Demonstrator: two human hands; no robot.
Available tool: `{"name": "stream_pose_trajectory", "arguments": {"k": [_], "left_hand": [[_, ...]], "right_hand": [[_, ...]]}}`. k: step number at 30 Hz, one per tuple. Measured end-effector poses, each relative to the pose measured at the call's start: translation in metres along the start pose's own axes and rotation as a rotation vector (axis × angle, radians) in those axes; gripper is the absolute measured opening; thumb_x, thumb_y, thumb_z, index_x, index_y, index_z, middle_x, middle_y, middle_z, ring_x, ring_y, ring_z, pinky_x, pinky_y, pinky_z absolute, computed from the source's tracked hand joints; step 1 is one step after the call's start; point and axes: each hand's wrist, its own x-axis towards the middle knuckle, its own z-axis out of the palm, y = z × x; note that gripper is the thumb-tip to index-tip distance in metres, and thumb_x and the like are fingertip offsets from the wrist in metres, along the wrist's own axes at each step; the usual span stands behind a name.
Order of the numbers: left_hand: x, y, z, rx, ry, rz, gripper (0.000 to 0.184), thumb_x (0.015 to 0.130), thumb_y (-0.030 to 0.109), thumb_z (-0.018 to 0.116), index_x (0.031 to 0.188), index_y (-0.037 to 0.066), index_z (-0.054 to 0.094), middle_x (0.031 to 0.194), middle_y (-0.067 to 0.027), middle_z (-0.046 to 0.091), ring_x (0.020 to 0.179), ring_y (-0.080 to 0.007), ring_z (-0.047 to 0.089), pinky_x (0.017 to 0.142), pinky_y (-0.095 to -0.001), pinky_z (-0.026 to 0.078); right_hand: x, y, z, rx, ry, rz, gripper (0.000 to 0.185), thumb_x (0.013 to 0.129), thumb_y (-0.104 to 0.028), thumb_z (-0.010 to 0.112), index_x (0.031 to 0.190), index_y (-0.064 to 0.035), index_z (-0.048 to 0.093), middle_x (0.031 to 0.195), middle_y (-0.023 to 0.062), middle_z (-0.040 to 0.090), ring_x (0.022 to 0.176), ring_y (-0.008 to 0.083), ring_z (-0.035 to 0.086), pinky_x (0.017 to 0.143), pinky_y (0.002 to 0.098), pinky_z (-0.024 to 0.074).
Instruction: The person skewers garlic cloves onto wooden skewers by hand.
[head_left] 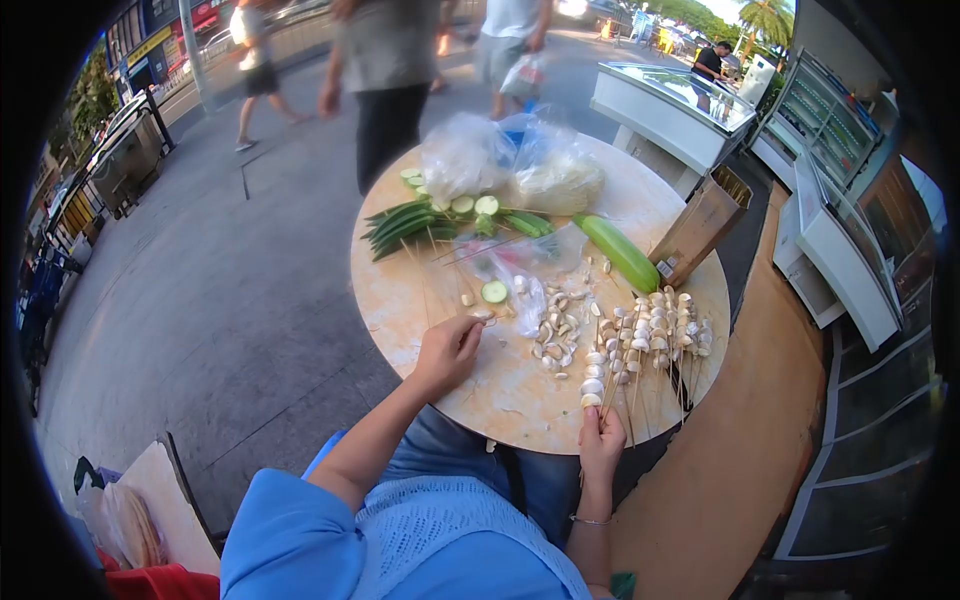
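Observation:
On the round table [400, 310], my left hand [449, 354] is closed in a pinch near the left-centre, with a small pale piece at its fingertips. My right hand [601, 441] grips the lower end of a skewer [593, 372] threaded with white mushroom pieces, at the table's front edge. Between my hands lies a loose pile of cut mushroom pieces [556, 338], beside a crumpled clear plastic bag [527, 300]. Several filled mushroom skewers [655, 325] rest together on the right. A cucumber slice [494, 292] lies just beyond my left hand.
Green vegetable skewers [402, 224], a whole green squash [618, 254], stuffed plastic bags [465, 155] and a tall cardboard box [702, 228] stand or lie toward the back. People walk past beyond the table. A white display counter [672, 100] is at the back right.

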Motion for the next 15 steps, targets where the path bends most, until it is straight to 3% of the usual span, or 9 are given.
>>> {"name": "stream_pose_trajectory", "arguments": {"k": [9,11,15], "left_hand": [[-0.003,-0.004,-0.004,-0.042,0.016,-0.019,0.015,0.083,0.013,0.052,0.088,0.001,0.060,0.074,-0.0172,0.058,0.064,-0.0295,0.057,0.059,-0.0341,0.045],[0.001,-0.008,-0.003,-0.040,0.033,0.027,0.018,0.085,0.013,0.051,0.091,-0.002,0.060,0.066,-0.0133,0.057,0.056,-0.0190,0.054,0.053,-0.0298,0.043],[0.004,-0.006,-0.003,-0.028,0.013,-0.020,0.017,0.085,0.012,0.051,0.091,-0.001,0.060,0.066,-0.0136,0.057,0.055,-0.0188,0.053,0.053,-0.0298,0.043]], "right_hand": [[0.000,-0.008,0.003,0.050,0.024,0.065,0.016,0.086,-0.010,0.052,0.074,0.0005,0.054,0.051,-0.0027,0.045,0.042,0.0025,0.038,0.040,0.0200,0.0282],[0.001,-0.009,0.003,0.040,0.004,0.085,0.016,0.086,-0.010,0.052,0.074,0.0001,0.053,0.051,-0.0026,0.045,0.042,0.0025,0.038,0.040,0.0198,0.0280],[0.005,-0.012,0.001,0.060,-0.031,0.125,0.018,0.087,-0.010,0.052,0.071,-0.0014,0.051,0.050,-0.0025,0.044,0.042,0.0025,0.038,0.040,0.0193,0.0280]]}}
